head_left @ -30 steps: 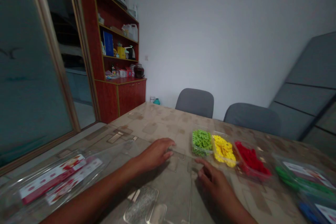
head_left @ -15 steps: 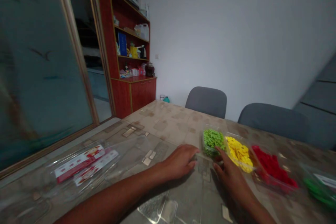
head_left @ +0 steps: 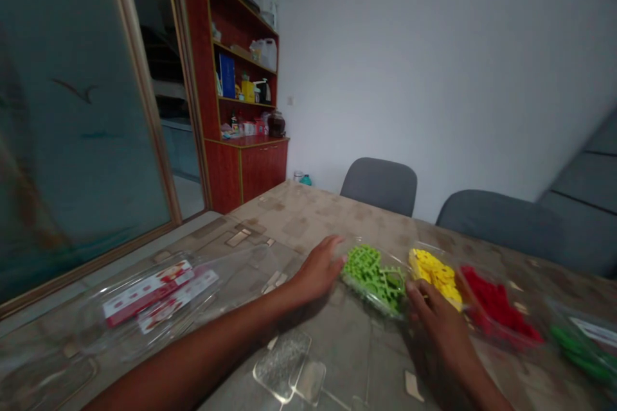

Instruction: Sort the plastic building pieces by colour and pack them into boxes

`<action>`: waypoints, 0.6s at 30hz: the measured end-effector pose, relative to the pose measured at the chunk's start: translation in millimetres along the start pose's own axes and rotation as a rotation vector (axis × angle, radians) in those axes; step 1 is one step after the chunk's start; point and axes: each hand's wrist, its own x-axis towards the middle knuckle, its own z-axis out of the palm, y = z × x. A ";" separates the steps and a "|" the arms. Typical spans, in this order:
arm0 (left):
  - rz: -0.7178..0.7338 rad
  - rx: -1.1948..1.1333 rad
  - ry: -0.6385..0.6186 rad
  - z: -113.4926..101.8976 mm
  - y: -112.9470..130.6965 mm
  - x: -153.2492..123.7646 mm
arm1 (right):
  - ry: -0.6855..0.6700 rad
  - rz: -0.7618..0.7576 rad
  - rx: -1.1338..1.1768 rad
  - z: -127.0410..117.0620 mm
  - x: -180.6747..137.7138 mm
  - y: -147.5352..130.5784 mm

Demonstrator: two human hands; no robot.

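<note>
A clear plastic box of light-green plastic pieces (head_left: 373, 276) is in front of me, turned at an angle between my two hands. My right hand (head_left: 436, 318) grips the box at its right end, thumb and fingers against the wall. At the other end, my left hand (head_left: 318, 270) has its fingers apart, close to the left rim; whether they touch it I cannot make out. Just right of the green box is a clear box of yellow pieces (head_left: 436, 273), partly behind my right hand. Beyond that stands a box of red pieces (head_left: 499, 305).
A box with darker green pieces (head_left: 583, 347) stands at the far right. Clear plastic lids with red-and-white labels (head_left: 149, 292) lie on the left of the patterned table (head_left: 308, 218). Grey chairs (head_left: 378, 185) line the far side; a red-brown cabinet (head_left: 263, 170) stands behind.
The box of light-green pieces has shifted left and turned, parting from the yellow box. My right hand has closed on its right end. My left hand has moved slightly left and up.
</note>
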 end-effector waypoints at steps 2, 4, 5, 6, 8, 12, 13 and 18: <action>-0.041 -0.043 -0.003 -2.9 -0.4 1.7 | 0.002 0.041 0.043 -1.3 0.3 -0.4; -0.075 -0.084 -0.033 -4.1 0.0 1.6 | -0.036 0.062 0.106 0.0 0.5 2.3; -0.088 -0.102 -0.050 -4.2 0.5 1.1 | -0.061 0.069 0.134 1.3 0.3 4.0; -0.098 -0.116 -0.064 -4.0 1.2 0.4 | -0.080 0.073 0.154 2.7 -0.3 5.7; -0.113 -0.140 -0.077 -3.8 3.1 -1.0 | -0.103 0.081 0.188 4.7 -2.2 7.9; -0.155 -0.195 -0.087 -5.0 8.3 -2.7 | -0.149 0.138 0.316 0.4 -9.2 5.8; -0.169 -0.215 -0.093 -5.3 9.9 -2.9 | -0.163 0.162 0.344 -2.8 -11.6 4.0; -0.239 -0.362 -0.156 -5.2 25.1 -5.6 | -0.272 0.298 0.371 -25.1 -26.5 -6.3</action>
